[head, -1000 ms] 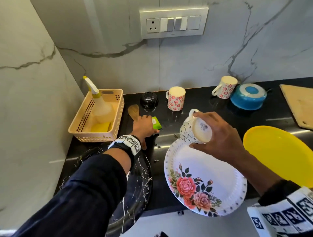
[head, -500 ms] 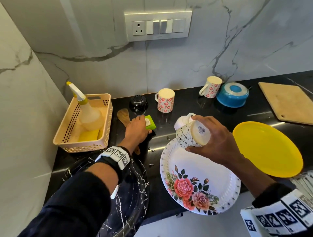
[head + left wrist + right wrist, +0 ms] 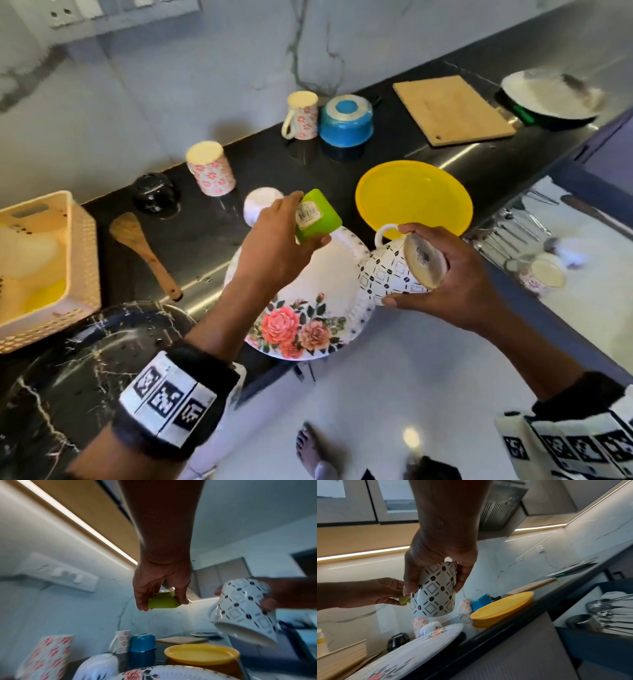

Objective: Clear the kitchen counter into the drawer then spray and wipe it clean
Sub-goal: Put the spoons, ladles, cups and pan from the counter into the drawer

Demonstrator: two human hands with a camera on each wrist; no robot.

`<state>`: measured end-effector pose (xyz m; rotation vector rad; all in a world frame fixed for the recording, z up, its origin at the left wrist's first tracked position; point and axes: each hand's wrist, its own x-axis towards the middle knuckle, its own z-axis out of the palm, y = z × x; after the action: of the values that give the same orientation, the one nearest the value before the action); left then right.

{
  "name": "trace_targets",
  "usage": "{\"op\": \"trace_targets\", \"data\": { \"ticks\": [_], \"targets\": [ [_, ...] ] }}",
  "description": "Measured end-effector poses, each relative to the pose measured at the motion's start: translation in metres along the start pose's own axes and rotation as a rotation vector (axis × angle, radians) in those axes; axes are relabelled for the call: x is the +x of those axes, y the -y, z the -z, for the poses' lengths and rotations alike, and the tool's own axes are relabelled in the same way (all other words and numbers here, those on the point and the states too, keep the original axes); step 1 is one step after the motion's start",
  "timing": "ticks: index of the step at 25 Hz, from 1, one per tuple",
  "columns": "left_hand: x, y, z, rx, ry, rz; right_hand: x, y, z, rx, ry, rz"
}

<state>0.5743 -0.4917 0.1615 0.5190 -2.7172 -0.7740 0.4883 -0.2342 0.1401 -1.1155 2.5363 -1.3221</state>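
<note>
My left hand grips a small green cup upside down above the rose-patterned plate; in the left wrist view the green cup sits between thumb and fingers. My right hand holds a white mug with a black diamond pattern, tilted mouth-down just right of the plate, over the counter's front edge; the right wrist view shows that mug wrapped by fingers. The open drawer with cutlery lies at the right.
On the black counter stand two flowered mugs, a blue bowl, a yellow plate, a white cup, a black bowl, a wooden spatula, a cutting board, a cream basket and a black marbled plate.
My left hand has lifted the green cup off the counter and carried it right, over the rose plate. My right hand has moved the patterned mug right, toward the drawer.
</note>
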Motion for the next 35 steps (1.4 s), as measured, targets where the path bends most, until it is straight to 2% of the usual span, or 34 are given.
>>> {"op": "trace_targets", "data": {
  "ticks": [3,5,12,15,19,24,29,35],
  "targets": [
    [-0.007,-0.067,-0.046,0.056,0.134,-0.122,-0.038,-0.032,0.053,0.033,-0.061,-0.044],
    [-0.023,-0.125,-0.091,0.057,0.220,-0.150,-0.072,-0.061,0.094,0.034,-0.103,-0.080],
    [-0.077,-0.298,-0.241,-0.201,0.343,-0.076,-0.206,-0.172,0.250,-0.005,-0.234,-0.271],
    [-0.078,-0.341,-0.294,-0.217,0.409,-0.050,-0.226,-0.211,0.298,-0.089,-0.212,-0.333],
    [-0.061,-0.364,-0.365,-0.104,0.480,0.007,-0.202,-0.275,0.336,-0.118,-0.167,-0.376],
    [-0.027,-0.369,-0.435,-0.142,0.514,0.144,-0.141,-0.361,0.374,-0.130,-0.069,-0.414],
    [0.005,-0.387,-0.467,-0.183,0.501,0.283,-0.069,-0.431,0.413,-0.207,0.141,-0.402],
    [0.015,-0.406,-0.492,-0.059,0.494,0.430,0.023,-0.520,0.419,-0.291,0.390,-0.376]
  ]
}}
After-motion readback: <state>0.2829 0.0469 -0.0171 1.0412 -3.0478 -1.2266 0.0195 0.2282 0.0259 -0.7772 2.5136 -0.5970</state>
